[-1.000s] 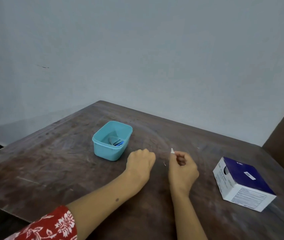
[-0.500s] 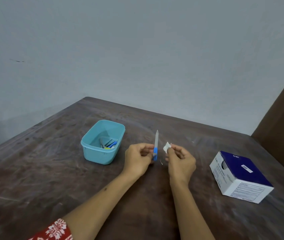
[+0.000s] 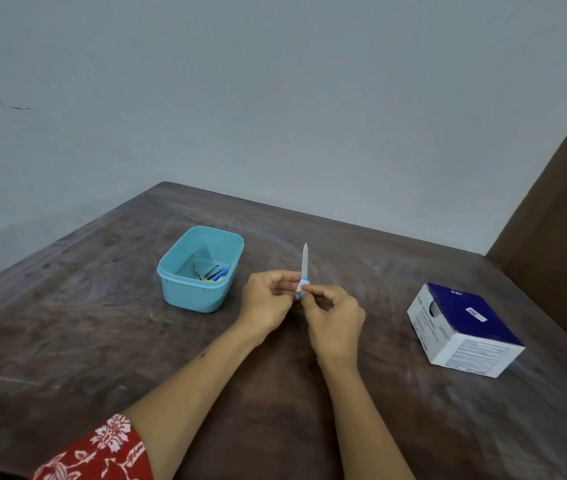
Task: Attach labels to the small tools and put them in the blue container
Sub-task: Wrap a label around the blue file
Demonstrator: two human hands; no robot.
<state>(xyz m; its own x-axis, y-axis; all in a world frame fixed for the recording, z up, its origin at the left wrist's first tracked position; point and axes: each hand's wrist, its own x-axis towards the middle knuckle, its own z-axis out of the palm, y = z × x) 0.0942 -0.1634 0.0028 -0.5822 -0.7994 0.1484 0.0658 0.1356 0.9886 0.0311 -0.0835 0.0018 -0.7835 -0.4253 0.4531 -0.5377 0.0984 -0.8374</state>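
Observation:
My left hand (image 3: 268, 303) pinches the blue handle of a slim small tool (image 3: 304, 263), a pale pointed blade standing upright above the table. My right hand (image 3: 334, 320) presses a small white label (image 3: 300, 286) against the tool's handle with thumb and forefinger. Both hands meet at the handle. The blue container (image 3: 202, 270) stands just left of my left hand, open-topped, with several small tools (image 3: 213, 273) lying in its bottom.
A white and dark blue cardboard box (image 3: 462, 329) lies on the brown wooden table (image 3: 67, 323) to the right of my hands. A dark brown panel (image 3: 559, 220) rises at the right edge. A grey wall stands behind the table.
My left hand lifted the small tool upright off the table. My right hand brought the white label across and now holds it on the tool's handle.

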